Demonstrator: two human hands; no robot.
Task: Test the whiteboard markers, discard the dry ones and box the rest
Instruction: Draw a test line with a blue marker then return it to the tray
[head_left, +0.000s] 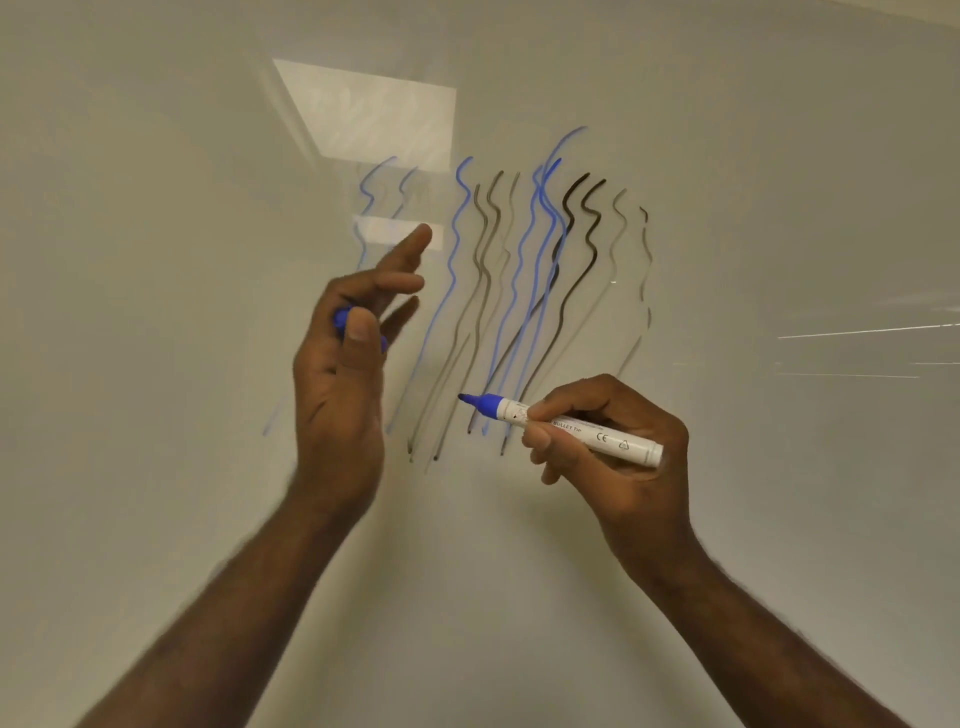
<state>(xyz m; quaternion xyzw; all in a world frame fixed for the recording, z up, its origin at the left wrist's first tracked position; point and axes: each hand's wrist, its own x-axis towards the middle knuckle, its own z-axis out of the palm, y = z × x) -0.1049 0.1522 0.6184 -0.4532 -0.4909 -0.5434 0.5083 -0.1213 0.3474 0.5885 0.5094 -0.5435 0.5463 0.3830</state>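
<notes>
**Blue marker uncapped at the board, cap parked in the other hand**

Head view: the right hand (613, 441) held a blue whiteboard marker (566, 428) in a writing grip, thumb and fingers curled round the white barrel, its bare tip pointing left and sitting low among the squiggles on the whiteboard (208, 156). Whether the tip touched the surface could not be told. The left hand (343, 374) pinched the blue cap (344, 318) with the thumb against the curled fingers, while the other fingers stretched out toward the board. Wavy test lines (519, 270) in blue and black, some strong, some faint and broken, filled the middle of the board. No box or bin was in view.

The step looked like testing this marker. To do it well, the stroke would best go on bare board beside the old lines, not over them, so a weak line could not hide among strong ones. Steady, moderate pressure and a long enough squiggle would show whether the ink fades. The cap should stay in hand so the marker can be closed straight after judging.
</notes>
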